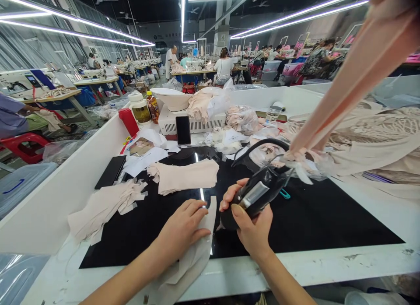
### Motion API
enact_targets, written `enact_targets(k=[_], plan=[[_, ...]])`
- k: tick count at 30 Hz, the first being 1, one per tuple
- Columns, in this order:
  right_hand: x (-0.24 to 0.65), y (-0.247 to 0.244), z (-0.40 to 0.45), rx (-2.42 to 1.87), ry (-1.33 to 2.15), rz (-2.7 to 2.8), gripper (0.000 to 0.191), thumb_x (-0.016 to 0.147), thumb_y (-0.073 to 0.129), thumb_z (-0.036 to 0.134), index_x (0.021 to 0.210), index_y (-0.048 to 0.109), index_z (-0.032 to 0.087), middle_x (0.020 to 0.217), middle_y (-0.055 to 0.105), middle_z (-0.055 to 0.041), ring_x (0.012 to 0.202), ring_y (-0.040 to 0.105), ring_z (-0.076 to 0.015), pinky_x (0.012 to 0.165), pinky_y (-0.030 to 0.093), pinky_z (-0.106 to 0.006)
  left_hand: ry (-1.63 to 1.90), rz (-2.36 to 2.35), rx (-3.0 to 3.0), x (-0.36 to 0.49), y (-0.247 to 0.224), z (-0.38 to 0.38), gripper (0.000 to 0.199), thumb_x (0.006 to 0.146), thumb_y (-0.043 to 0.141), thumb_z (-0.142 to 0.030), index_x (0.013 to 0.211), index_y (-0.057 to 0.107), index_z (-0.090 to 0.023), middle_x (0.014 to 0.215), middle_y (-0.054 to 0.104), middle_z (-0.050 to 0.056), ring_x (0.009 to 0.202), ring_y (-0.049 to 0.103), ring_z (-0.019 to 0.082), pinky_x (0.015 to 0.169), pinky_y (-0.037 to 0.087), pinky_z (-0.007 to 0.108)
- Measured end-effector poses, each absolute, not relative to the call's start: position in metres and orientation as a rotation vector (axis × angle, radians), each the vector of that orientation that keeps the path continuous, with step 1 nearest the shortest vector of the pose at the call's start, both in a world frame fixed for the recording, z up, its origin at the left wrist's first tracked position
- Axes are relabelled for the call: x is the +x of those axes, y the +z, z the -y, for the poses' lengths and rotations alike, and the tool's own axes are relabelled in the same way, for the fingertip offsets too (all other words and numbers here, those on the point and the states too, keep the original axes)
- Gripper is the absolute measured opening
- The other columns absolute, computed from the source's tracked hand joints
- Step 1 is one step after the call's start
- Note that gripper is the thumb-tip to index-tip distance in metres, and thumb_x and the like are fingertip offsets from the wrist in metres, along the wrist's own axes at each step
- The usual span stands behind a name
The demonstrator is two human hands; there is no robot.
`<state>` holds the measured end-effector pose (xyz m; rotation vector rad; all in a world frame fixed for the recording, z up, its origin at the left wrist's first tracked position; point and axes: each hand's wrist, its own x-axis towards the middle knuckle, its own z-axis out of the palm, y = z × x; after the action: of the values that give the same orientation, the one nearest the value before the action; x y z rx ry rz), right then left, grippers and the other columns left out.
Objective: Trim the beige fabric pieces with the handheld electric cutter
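Observation:
My right hand point(254, 228) is wrapped round the black body of a handheld electric cutter point(259, 192); a black cord runs from its far end. The cutter's lower end is just right of a pale fabric strip point(212, 217) that hangs toward the table's front edge. On that strip lies my left hand point(185, 226), palm down with its fingers stretched out. Beyond my hands, a stack of pale pink cut fabric pieces point(187, 177) rests on the black mat point(315, 222). Another loose fabric pile point(105, 208) is at the left.
Pink fabric strips point(348, 82) hang down at the right, beside a large fabric heap point(367, 138). A phone point(183, 130) leans on a white scale point(169, 124). A black flat box point(110, 171) and white side wall point(65, 182) bound the left. A teal clip point(285, 194) lies behind the cutter.

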<state>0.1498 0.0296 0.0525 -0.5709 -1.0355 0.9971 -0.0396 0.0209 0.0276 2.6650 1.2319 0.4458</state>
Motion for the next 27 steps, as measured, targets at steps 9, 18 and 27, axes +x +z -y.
enact_targets(k=[9, 18, 27], plan=[[0.161, 0.061, -0.036, -0.656, 0.966, 1.08, 0.037, 0.086, 0.083, 0.029, 0.117, 0.062, 0.029, 0.088, 0.068, 0.0027, 0.067, 0.065, -0.0129, 0.064, 0.058, -0.028, 0.373, -1.209, 2.73, -0.044, 0.016, 0.019, 0.028, 0.097, 0.063, -0.002, 0.118, 0.065, -0.021, 0.104, 0.068, 0.003, 0.091, 0.066, 0.022, 0.079, 0.058, 0.034], [0.16, 0.065, -0.031, -0.586, 1.009, 1.091, 0.035, 0.088, 0.082, 0.03, 0.116, 0.062, 0.027, 0.086, 0.067, 0.0018, 0.067, 0.066, -0.014, 0.063, 0.059, -0.03, 0.451, -0.797, 2.806, -0.087, 0.028, -0.014, 0.03, 0.103, 0.053, -0.004, 0.118, 0.07, -0.025, 0.126, 0.074, 0.003, 0.127, 0.065, 0.021, 0.12, 0.043, 0.042], [0.161, 0.056, -0.04, -0.622, 0.991, 1.1, 0.035, 0.087, 0.083, 0.03, 0.115, 0.062, 0.027, 0.085, 0.066, 0.0011, 0.067, 0.066, -0.0152, 0.065, 0.06, -0.033, 0.592, -1.192, 2.741, -0.056, 0.021, -0.026, 0.023, 0.105, 0.053, -0.009, 0.123, 0.066, -0.012, 0.123, 0.071, 0.012, 0.118, 0.068, 0.024, 0.101, 0.06, 0.037]])
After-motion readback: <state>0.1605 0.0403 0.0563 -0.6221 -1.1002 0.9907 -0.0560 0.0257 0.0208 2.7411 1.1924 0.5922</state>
